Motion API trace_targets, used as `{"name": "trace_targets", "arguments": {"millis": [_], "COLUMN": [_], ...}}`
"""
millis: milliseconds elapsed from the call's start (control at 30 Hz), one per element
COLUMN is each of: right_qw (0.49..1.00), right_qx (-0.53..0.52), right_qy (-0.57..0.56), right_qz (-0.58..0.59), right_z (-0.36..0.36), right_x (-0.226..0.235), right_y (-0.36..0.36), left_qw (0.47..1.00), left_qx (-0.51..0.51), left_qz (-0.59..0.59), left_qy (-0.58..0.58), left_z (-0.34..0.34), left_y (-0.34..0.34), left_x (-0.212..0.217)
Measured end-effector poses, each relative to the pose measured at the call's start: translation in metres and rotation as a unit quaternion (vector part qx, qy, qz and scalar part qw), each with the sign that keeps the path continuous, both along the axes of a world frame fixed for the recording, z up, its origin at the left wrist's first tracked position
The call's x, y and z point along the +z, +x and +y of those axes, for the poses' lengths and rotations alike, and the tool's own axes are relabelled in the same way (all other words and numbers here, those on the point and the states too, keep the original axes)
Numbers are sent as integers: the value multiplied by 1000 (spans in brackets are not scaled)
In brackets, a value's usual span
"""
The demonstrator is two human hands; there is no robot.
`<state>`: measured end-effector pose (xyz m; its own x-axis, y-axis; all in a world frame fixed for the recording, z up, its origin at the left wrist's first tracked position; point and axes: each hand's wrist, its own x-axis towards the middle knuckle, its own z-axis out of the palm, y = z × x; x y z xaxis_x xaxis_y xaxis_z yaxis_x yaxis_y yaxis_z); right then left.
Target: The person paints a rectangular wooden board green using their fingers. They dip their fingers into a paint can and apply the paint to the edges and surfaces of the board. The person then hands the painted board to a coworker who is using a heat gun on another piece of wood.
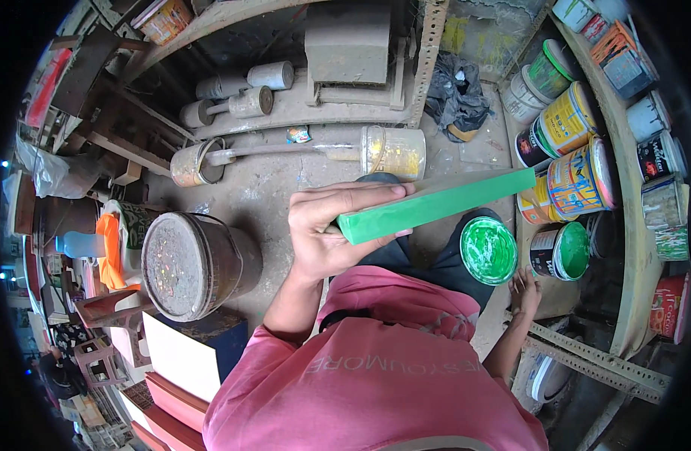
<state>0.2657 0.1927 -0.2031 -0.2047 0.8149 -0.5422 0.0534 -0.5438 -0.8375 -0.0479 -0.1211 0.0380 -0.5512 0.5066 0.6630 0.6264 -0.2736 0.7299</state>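
Note:
My left hand [332,229] grips one end of a long flat board [443,201] with a bright green painted edge, holding it up level in front of me, its far end pointing right. My right hand [524,290] is low at the right, fingers spread, resting by an open can of green paint [488,250] that sits near my knee. It holds nothing that I can see. My pink shirt fills the lower middle of the view.
A big dusty lidded drum [186,263] stands at my left. Several paint cans [567,120] crowd the curved shelf [637,255] on the right, one with a green lid [563,252]. A clear plastic jar [394,152] and rusty tins [191,164] lie on the dirty floor ahead. Stacked panels [181,359] sit lower left.

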Motion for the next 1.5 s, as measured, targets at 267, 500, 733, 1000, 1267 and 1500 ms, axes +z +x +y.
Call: {"name": "trace_targets", "arguments": {"millis": [267,500,733,1000,1267,1500], "right_qw": [999,999,994,972,840,758], "right_qx": [38,15,-59,-68,-47,56], "right_qy": [-24,-38,-31,218,445,491], "right_qz": [-24,-13,88,53,-305,-427], "right_z": [11,8,-3,33,44,115], "right_x": [-22,-27,18,105,121,27], "right_y": [14,12,4,45,22,36], "left_qw": [1000,994,995,994,995,992], "left_qx": [-14,42,32,39,20,15], "left_qz": [19,-70,-43,-50,-46,-42], "left_qy": [-1,-77,-85,-88,-91,-116], "left_z": [2,1,3,5,3,0], "left_y": [4,15,10,0,-9,-14], "left_x": [4,-8,-21,-32,-38,-43]}}
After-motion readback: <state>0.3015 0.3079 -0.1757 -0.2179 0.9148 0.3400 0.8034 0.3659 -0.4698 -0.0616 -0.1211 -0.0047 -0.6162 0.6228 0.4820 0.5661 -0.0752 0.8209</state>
